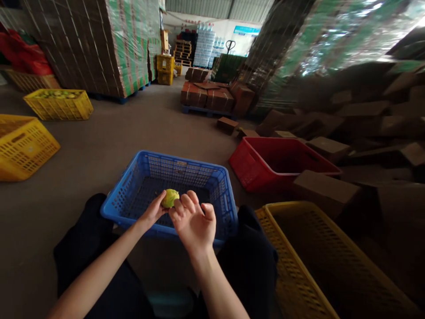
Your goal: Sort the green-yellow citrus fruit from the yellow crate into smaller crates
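A yellow-green lemon [170, 198] sits in my left hand [155, 210], with the thumb on its near left side and the fingers beneath it. Close on the right, my right hand [194, 221] is turned palm up, fingers loosely bent and thumb apart, with nothing visible in the palm. Its fingertips are beside the lemon; whether they touch it I cannot tell. Both hands are over the near side of a blue plastic crate [179, 161], which stands on the floor between my knees. The part of its bottom that shows holds no fruit.
A red crate [247, 166] stands right of the blue one, and a yellow crate [292, 261] lies nearer on the right. At left are another yellow crate [29, 148] and one with fruit [63, 108]. Cardboard boxes [328, 190] pile up at right; wrapped pallet stacks [129, 48] rise behind.
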